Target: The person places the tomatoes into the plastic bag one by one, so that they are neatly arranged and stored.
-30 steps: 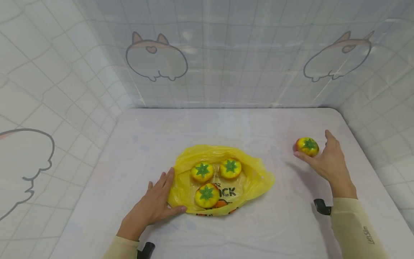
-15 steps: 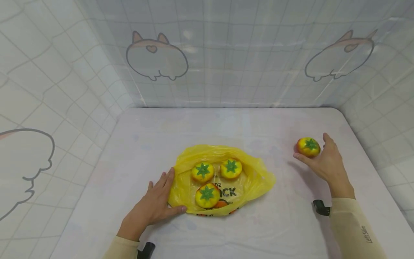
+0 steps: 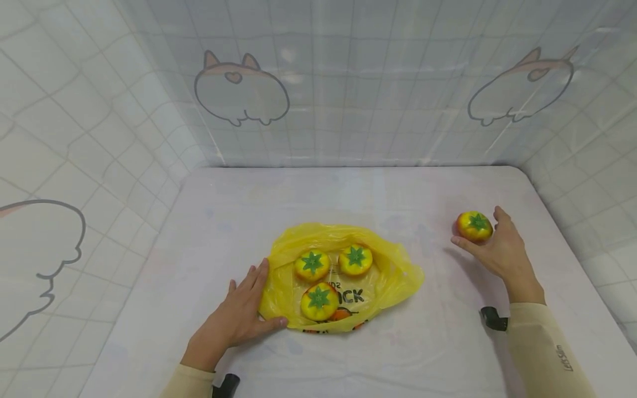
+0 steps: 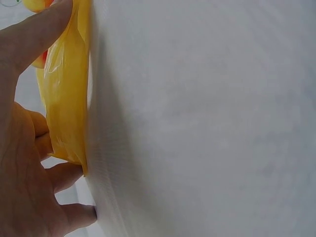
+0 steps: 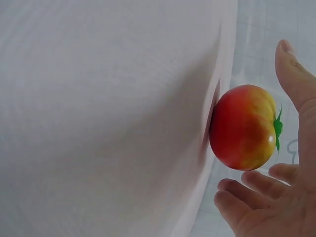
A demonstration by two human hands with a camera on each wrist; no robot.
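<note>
An open yellow plastic bag (image 3: 398, 271) lies on the table with three yellow-red tomatoes inside, each topped by a green star-shaped calyx; one is the front tomato (image 3: 319, 302). At the bag's left edge my left hand (image 3: 234, 315) rests with fingers spread and thumb along the front rim. In the left wrist view, the fingers lie along the bag's wall (image 4: 68, 98). A single tomato (image 3: 474, 226) sits on the table at the right. My right hand (image 3: 505, 251) is spread beside it, thumb in front and fingers behind. The right wrist view shows gaps between this tomato (image 5: 243, 127) and the fingers.
A white cloth covers the table (image 3: 239, 204). Grid-patterned curtains with cartoon animal drawings surround it at the back (image 3: 348, 99) and both sides. Black wrist devices, such as the right one (image 3: 494, 319), sit by each sleeve.
My right hand has shifted slightly left, its fingers now a little closer to the lone tomato. The left hand, bag and tomatoes inside stay as they were.
</note>
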